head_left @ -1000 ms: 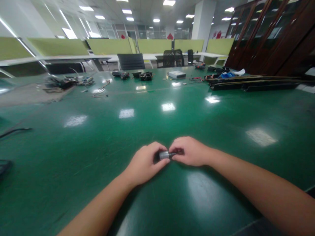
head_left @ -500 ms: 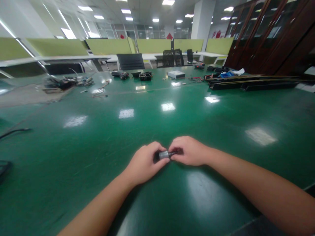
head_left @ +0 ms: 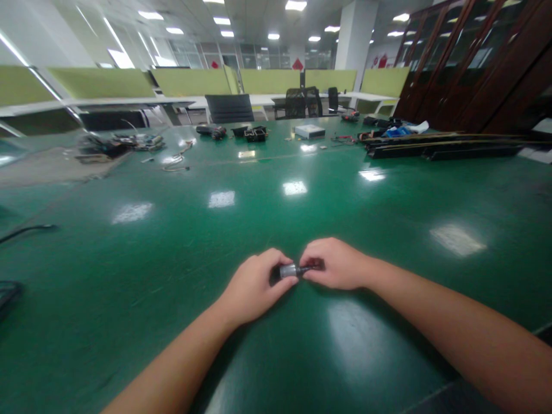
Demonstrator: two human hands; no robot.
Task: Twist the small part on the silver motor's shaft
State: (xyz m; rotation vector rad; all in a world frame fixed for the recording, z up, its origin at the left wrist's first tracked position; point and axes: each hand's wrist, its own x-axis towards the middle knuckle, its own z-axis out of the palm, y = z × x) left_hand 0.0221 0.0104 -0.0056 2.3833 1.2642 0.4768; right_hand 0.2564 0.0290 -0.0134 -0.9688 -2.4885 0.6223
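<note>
Both my hands meet low over the green table (head_left: 302, 207), near its front edge. My left hand (head_left: 254, 286) is closed around a small silver and black cylindrical part (head_left: 288, 270), its thumb and fingers pinching the silver end. My right hand (head_left: 336, 264) is closed on the dark end of the same part, with the fingertips curled in. Most of the part is hidden inside the two hands. Both forearms reach in from the bottom of the view.
Long black rails (head_left: 444, 148) lie at the back right beside blue and white items (head_left: 403, 130). A white box (head_left: 309, 131), black parts (head_left: 255, 134), cables (head_left: 175, 162) and a cluttered pile (head_left: 116, 144) sit at the far side. A black cable (head_left: 23, 231) lies left.
My right hand has shifted a little up and to the right on the part. The left hand and the part stay almost where they were.
</note>
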